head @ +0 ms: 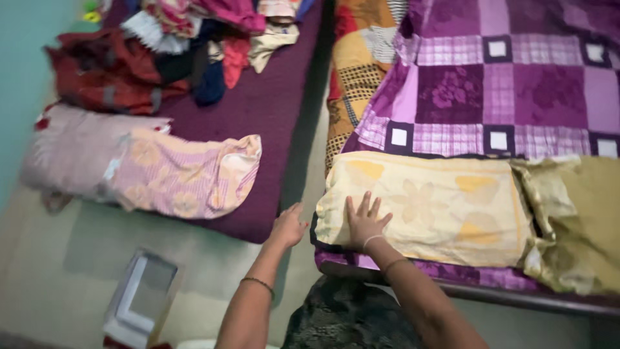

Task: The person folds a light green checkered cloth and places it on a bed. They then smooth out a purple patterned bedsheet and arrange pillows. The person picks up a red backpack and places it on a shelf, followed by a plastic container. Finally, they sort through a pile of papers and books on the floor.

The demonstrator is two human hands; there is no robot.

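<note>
The right hand (365, 222) is pressing flat, fingers spread, smoothing the yellow pillow (426, 210) on the bed (491, 84), while the left hand (288, 226) is hanging open, holding nothing.

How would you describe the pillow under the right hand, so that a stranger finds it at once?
Start at the purple checked bedspread on the right bed. Along its near edge lies a pale yellow pillow with faint flower prints, and the right hand rests flat on its left end. The olive pillow beside it is darker and plain.
</note>
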